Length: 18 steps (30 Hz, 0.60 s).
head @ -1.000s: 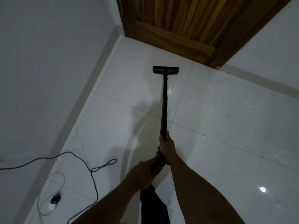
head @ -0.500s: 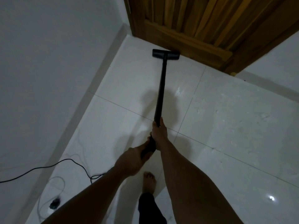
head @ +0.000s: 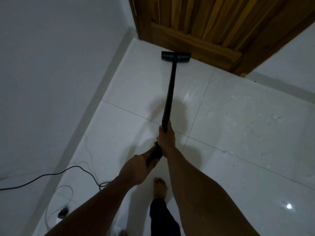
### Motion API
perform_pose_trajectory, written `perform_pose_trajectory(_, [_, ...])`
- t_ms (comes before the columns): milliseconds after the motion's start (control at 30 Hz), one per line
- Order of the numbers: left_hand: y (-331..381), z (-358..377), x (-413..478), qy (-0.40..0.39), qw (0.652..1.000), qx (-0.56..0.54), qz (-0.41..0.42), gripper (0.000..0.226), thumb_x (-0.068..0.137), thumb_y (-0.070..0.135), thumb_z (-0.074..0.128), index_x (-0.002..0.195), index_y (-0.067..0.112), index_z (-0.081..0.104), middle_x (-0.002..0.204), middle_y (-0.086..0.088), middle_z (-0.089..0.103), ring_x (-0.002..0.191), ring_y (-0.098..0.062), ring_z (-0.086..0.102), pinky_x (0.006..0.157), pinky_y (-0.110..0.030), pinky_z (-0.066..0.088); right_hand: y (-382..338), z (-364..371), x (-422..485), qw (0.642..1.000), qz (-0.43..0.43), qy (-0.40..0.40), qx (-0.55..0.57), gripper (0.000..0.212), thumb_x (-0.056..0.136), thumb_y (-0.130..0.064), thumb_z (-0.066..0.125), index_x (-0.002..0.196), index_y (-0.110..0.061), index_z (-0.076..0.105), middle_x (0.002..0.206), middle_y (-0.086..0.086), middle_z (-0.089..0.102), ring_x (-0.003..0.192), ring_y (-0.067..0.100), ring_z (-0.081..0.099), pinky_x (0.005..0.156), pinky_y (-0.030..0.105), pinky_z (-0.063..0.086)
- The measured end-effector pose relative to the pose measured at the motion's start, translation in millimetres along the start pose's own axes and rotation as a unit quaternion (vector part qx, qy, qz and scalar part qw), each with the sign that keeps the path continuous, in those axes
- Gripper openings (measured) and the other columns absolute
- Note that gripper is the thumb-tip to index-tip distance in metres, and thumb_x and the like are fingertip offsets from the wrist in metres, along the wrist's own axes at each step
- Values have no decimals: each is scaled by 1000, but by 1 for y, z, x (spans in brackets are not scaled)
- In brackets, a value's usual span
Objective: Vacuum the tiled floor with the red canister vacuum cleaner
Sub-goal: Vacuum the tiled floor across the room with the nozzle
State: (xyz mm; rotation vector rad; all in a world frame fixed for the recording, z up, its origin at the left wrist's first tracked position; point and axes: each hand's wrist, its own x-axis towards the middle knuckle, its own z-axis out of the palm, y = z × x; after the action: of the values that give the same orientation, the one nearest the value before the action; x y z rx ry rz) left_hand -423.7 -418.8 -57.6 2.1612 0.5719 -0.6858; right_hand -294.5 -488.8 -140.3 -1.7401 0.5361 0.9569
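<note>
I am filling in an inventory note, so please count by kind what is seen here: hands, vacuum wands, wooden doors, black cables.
hands: 2 (left hand, right hand)
vacuum wand: 1
wooden door: 1
black cable: 1
total: 5

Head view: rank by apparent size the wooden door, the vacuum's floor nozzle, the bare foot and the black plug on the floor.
1. wooden door, by far largest.
2. floor nozzle and bare foot: about alike; the foot is nearer the camera, so unranked.
3. black plug, smallest.
</note>
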Motion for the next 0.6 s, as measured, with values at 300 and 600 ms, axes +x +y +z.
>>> perform_pose_trajectory(300, [-6, 29, -77, -20, 997, 68, 17, 60, 103, 56, 37, 154, 56, 5, 67, 9, 59, 48, -4, 55, 52, -22, 50, 49, -22, -73, 998, -56, 17, 8, 70, 103, -31, 59, 160, -45, 22, 92, 6, 65, 51, 13, 56, 61, 41, 62])
perform_pose_trajectory(600, [-49, 60, -223, -20, 984, 149, 99, 59, 103, 57, 32, 155, 51, 6, 65, 8, 54, 47, -10, 53, 44, -20, 39, 139, -14, -211, 994, -90, 51, 46, 68, 104, -24, 59, 161, -42, 25, 90, 5, 61, 44, 7, 53, 53, 30, 53])
